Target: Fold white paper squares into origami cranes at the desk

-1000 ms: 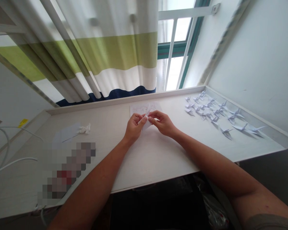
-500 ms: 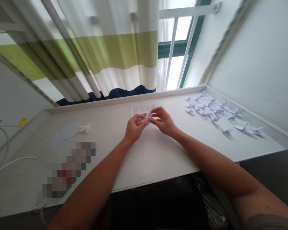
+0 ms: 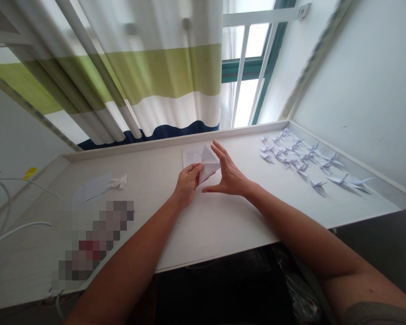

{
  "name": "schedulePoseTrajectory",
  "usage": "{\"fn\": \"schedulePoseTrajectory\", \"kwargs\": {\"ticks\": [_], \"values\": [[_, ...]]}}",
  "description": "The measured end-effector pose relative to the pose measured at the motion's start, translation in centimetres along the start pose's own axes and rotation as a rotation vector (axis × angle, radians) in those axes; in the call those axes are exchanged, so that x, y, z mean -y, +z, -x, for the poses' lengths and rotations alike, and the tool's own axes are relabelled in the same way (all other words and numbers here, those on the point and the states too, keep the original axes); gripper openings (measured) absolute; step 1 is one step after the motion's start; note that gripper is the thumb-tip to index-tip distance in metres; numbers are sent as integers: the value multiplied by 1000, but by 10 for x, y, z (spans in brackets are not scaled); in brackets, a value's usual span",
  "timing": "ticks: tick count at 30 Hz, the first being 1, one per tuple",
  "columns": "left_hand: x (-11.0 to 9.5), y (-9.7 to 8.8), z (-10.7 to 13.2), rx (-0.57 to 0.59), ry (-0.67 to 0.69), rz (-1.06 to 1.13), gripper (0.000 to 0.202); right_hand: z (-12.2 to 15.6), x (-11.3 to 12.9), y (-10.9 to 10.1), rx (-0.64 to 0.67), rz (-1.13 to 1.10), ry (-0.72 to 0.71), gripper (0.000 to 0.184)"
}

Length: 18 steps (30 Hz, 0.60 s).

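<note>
Desk (image 3: 206,225). Left hand (image 3: 186,183): fingers pinched on our folded paper (image 3: 208,163), held just above mid-desk. Right hand (image 3: 228,177): fingers spread, flat beside the paper. We judge a fold is being shaped; the next crease needs aligned edges. Beyond: printed sheet (image 3: 190,156), paper cranes (image 3: 301,158).

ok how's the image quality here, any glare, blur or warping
Head view: the window is blown out to white, backlighting the curtain; wide-angle warping bends the desk and wall lines; a pixelated patch masks something on its left; the folded paper in the left hand and the paper cranes look fairly sharp.
</note>
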<state>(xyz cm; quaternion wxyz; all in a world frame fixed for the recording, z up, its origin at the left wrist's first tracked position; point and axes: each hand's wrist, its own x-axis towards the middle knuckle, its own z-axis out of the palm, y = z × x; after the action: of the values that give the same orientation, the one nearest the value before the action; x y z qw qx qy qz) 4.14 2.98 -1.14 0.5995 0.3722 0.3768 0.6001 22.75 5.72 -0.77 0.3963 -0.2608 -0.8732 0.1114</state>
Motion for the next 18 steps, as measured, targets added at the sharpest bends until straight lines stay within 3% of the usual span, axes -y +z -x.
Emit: {"fn": "schedulePoseTrajectory", "kwargs": {"ticks": [6,18], "values": [[0,8,8,100,-88,8,42,-1,5,1,5,82,0,151],[-8,11,16,201,-211,-3,56,-1,9,6,-12,56,-9,144]]}}
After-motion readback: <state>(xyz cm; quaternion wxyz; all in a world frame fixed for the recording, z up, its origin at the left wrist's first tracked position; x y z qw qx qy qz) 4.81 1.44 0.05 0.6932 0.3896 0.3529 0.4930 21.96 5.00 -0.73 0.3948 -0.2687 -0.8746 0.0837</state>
